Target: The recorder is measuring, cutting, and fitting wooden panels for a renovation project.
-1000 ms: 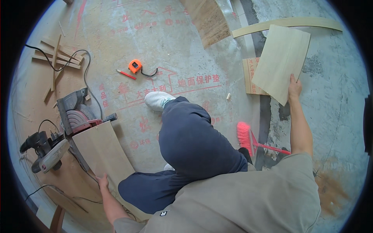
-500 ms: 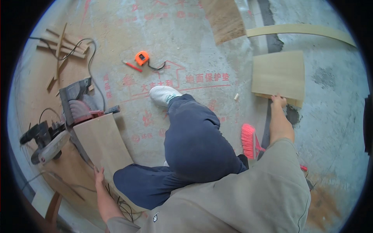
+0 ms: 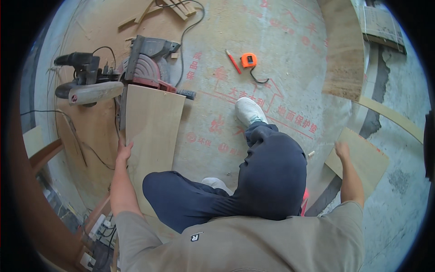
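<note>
The curled right hand (image 3: 343,151) was freed from the pale rectangular panel (image 3: 369,165), the left hand (image 3: 123,151) clamped on the long plywood board (image 3: 153,124).

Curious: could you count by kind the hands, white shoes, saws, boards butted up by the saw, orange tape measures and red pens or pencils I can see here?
Hands: 2 (left hand, right hand)
White shoes: 2
Saw: 1
Board by the saw: 1
Orange tape measure: 1
Red pen or pencil: 1
Total: 8
</note>
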### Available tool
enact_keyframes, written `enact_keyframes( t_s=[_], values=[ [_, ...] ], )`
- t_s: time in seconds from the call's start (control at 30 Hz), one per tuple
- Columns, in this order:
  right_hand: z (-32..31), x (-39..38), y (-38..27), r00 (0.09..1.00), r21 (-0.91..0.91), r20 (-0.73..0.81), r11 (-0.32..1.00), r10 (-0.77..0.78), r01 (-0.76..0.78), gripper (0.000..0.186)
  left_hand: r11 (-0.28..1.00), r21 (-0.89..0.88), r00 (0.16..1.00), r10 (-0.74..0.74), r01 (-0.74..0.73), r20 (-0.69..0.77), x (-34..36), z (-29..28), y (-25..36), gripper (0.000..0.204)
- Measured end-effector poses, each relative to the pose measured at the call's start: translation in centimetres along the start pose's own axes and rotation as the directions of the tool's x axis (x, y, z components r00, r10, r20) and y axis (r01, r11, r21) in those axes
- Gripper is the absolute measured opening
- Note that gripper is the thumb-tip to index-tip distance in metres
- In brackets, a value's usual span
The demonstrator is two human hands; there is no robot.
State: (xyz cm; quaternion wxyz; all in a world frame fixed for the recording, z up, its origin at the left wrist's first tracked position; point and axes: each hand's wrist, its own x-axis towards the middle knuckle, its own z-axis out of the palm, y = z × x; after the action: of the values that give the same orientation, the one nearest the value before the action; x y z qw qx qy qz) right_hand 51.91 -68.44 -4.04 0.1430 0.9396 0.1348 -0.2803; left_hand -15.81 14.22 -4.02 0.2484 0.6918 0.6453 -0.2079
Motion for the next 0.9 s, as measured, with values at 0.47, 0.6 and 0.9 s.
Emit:
enact_keyframes(
  t_s=[0.47, 0.6, 0.9],
  values=[
    [-13.1, 9.6, -60.6, 0.707, -0.278, -0.021, 0.683, -0.707, 0.675, 0.021, 0.975, -0.219, 0.996, -0.055, 0.037, -0.077, -0.7, 3.7, 1.0, 0.089],
    [-13.2, 9.2, -60.3, 0.736, -0.211, -0.093, 0.736, -0.67, 0.643, 0.021, 0.977, -0.211, 0.998, -0.045, 0.036, -0.041, 0.1, 3.3, 3.4, 0.089],
    [-15.2, 10.8, -53.4, 0.412, 0.056, -0.451, 0.436, -0.792, 0.898, 0.036, 0.947, -0.274, 0.934, 0.243, -0.169, 0.263, -3.7, -1.4, 3.1, 0.06]
  ],
)
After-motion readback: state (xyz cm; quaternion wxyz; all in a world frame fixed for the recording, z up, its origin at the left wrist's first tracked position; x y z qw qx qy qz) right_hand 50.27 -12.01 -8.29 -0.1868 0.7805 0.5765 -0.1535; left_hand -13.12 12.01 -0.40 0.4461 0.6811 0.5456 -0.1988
